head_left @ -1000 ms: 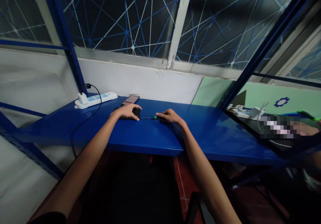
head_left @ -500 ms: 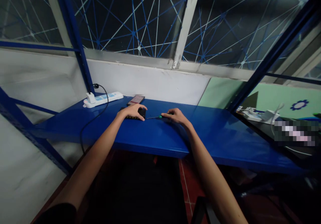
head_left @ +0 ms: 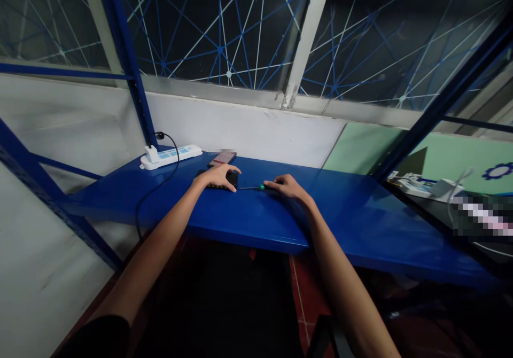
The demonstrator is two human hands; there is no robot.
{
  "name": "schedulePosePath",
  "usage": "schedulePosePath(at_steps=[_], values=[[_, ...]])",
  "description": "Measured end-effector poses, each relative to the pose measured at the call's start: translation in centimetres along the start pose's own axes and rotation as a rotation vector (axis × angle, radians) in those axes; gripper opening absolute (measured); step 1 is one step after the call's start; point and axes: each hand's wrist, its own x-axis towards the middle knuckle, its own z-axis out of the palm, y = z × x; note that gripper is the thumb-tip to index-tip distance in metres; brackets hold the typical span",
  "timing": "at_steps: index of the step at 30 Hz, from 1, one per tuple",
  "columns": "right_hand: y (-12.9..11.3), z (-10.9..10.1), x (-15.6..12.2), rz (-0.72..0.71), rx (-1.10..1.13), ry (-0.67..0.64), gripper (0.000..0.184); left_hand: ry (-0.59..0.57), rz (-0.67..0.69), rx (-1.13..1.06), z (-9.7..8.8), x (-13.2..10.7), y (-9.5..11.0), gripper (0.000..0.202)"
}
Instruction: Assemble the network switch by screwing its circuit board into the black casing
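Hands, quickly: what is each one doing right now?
Left hand: closed over a black object.
Right hand: closed on the handle of a screwdriver.

A flat black rectangular case (head_left: pixel 232 178) is lying on the blue tabletop (head_left: pixel 248 213), yellowish marks showing along its near edge. A screwdriver (head_left: pixel 261 187), green by the handle, is pointing its thin shaft leftward at the case's right end; contact isn't clear from here.
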Motion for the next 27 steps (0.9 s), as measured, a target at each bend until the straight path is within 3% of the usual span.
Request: schedulePosePath(at_steps=[4, 9, 12, 18, 21, 27], values=[[0.4, 0.0, 0.0, -0.016, 0.0, 0.022, 0.049, 0.054, 0.038, -0.028, 0.4, 0.1, 0.0, 0.081], [1.1, -0.4, -0.4, 0.047, 0.244, -0.13, 0.047, 0.097, 0.059, -0.04, 0.9, 0.3, -0.3, 0.079], [1.0, -0.5, -0.9, 0.054, 0.222, -0.073, 0.043, 0.132, 0.079, -0.034, 1.1, 0.3, -0.5, 0.077], [1.3, 0.3, -2.0, -0.066, -0.093, 0.092, 0.054, 0.179, 0.07, 0.012, 1.3, 0.3, -0.1, 0.075], [1.8, 0.7, -2.4, -0.063, -0.073, 0.162, 0.045, 0.175, 0.057, 0.019, 1.3, 0.2, 0.2, 0.074], [2.1, 0.9, -2.6, -0.081, -0.009, 0.183, 0.042, 0.172, 0.026, 0.032, 1.4, 0.1, 0.4, 0.073]])
